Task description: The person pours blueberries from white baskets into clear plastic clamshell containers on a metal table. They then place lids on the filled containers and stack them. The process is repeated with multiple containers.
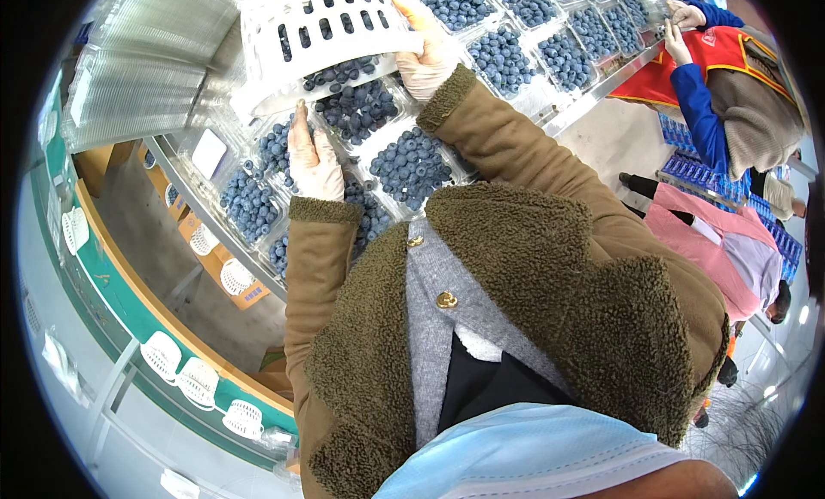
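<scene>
A white slotted plastic basket (331, 57) is tipped on its side at the top of the view, with blueberries (344, 72) at its lower mouth. My right hand (427, 61), in a thin pale glove, grips the right end of the basket. Right below its mouth sits a clear plastic punnet of blueberries (359, 111). My left hand (316, 166), gloved too, lies among the punnets with fingers stretched toward the basket's lower edge. Its fingertips are at a punnet's edge; whether they touch the basket I cannot tell. Another full punnet (411, 168) stands nearer to me.
Tall stacks of nested clear punnets (142, 69) stand at the left. Rows of filled punnets (503, 61) cover the table to the right, beside its metal edge (601, 82). A co-worker's gloved hands (679, 31) are at the far right. White baskets (198, 383) hang at lower left.
</scene>
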`<action>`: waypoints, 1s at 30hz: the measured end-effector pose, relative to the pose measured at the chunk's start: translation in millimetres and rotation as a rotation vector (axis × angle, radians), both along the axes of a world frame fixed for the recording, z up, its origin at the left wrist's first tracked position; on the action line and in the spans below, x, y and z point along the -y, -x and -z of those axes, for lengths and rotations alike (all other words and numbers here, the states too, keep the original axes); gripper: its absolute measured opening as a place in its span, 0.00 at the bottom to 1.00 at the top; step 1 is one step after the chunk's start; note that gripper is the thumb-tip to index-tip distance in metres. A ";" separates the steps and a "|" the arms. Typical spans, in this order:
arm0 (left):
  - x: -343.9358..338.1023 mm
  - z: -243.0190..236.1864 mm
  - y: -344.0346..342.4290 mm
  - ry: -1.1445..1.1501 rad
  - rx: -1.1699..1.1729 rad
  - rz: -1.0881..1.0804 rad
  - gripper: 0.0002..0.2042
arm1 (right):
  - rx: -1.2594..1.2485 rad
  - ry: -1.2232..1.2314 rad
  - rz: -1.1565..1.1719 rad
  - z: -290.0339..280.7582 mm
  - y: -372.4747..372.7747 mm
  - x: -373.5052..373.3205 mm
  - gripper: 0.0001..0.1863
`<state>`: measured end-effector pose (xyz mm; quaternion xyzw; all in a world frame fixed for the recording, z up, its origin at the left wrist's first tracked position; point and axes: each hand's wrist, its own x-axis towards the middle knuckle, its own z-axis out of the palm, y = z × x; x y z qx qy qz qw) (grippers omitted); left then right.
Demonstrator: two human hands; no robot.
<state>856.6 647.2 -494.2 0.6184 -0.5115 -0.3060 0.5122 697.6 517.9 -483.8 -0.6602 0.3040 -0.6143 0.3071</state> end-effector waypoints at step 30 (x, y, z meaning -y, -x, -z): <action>36.1 -13.6 17.4 -0.222 0.756 0.313 0.40 | 0.530 -0.340 0.091 -73.5 96.0 3.2 0.35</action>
